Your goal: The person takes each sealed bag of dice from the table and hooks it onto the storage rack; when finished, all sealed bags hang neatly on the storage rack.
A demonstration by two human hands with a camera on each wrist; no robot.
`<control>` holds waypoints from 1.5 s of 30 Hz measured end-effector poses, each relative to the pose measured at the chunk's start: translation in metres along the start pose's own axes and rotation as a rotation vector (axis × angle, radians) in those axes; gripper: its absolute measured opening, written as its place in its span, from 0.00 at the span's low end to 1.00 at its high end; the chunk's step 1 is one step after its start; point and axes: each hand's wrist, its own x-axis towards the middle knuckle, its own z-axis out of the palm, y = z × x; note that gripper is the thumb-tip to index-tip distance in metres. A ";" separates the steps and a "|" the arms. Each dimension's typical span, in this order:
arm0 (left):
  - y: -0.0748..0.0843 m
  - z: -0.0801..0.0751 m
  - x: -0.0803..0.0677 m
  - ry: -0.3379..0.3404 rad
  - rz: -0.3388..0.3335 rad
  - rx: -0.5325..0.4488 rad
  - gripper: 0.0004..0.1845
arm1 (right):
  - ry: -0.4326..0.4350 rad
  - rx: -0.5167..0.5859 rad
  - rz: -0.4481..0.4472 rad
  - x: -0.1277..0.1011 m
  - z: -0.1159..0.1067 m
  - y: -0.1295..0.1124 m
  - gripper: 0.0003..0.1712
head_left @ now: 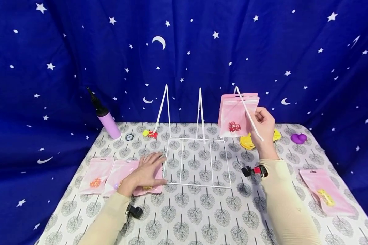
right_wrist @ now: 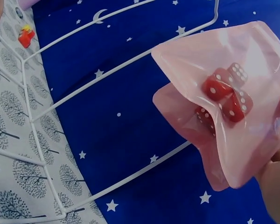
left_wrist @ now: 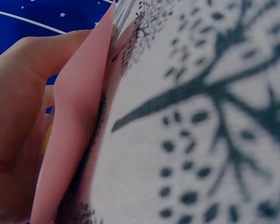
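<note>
A white wire rack (head_left: 199,185) stands mid-table with three upright prongs. Several pink pouches (head_left: 237,114) hang on its right prong; the front one holds red dice (head_left: 234,126). My right hand (head_left: 259,117) is raised beside them and pinches the right edge of the front pouch (right_wrist: 252,135), whose dice (right_wrist: 224,93) show through the plastic. My left hand (head_left: 154,170) lies flat, fingers straight, on a pink pouch (head_left: 147,189) on the table by the rack's left base corner. In the left wrist view that pouch (left_wrist: 74,130) bends up against my palm (left_wrist: 18,102).
Two more pink pouches (head_left: 95,175) lie left of my left hand, another (head_left: 325,195) at the right edge. Behind the rack are a purple bottle (head_left: 108,124), a small red and yellow toy car (head_left: 150,133), a yellow object (head_left: 248,141) and a purple object (head_left: 299,138). A starry blue backdrop hangs behind.
</note>
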 end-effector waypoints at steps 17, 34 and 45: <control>0.001 -0.001 0.001 -0.013 -0.015 -0.008 0.55 | -0.057 -0.026 -0.015 -0.009 -0.014 0.016 0.08; 0.000 0.000 0.000 0.007 0.008 0.000 0.54 | -0.068 0.083 0.052 -0.018 -0.038 0.023 0.05; 0.001 0.000 0.000 0.008 0.007 -0.009 0.54 | -0.017 -0.142 0.093 -0.025 -0.076 0.019 0.06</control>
